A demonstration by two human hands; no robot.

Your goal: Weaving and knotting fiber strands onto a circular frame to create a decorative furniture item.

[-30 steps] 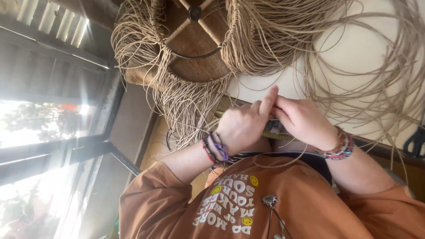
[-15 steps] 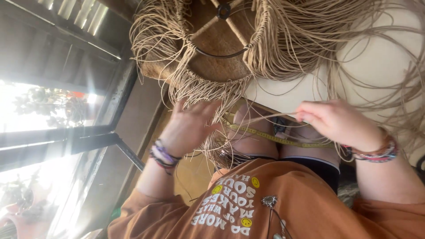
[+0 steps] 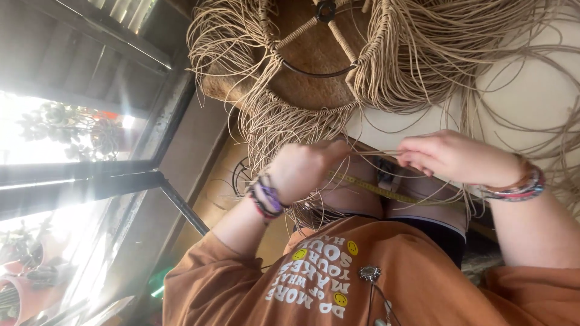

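Note:
A macrame piece of tan cords (image 3: 284,121) hangs from a round metal frame (image 3: 314,72) in front of me, its loose strands falling over my lap. My left hand (image 3: 302,172), with purple bracelets on the wrist, is closed in a fist around a bunch of these strands. My right hand (image 3: 450,157), with a multicoloured bracelet, pinches a few thin strands between thumb and fingers and holds them taut towards the left hand. A yellow measuring tape (image 3: 374,190) lies across my knees just below both hands.
My orange printed shirt (image 3: 362,284) fills the bottom, with a metal pendant (image 3: 368,273) on it. A white surface (image 3: 519,102) lies behind the loose cords at right. Large windows (image 3: 72,133) with plants outside are at left, and a pink pot (image 3: 24,296) sits at bottom left.
My hands, joined together a second ago, moved apart. The left hand has since closed into a fist on the strands and the right hand has drawn cords taut.

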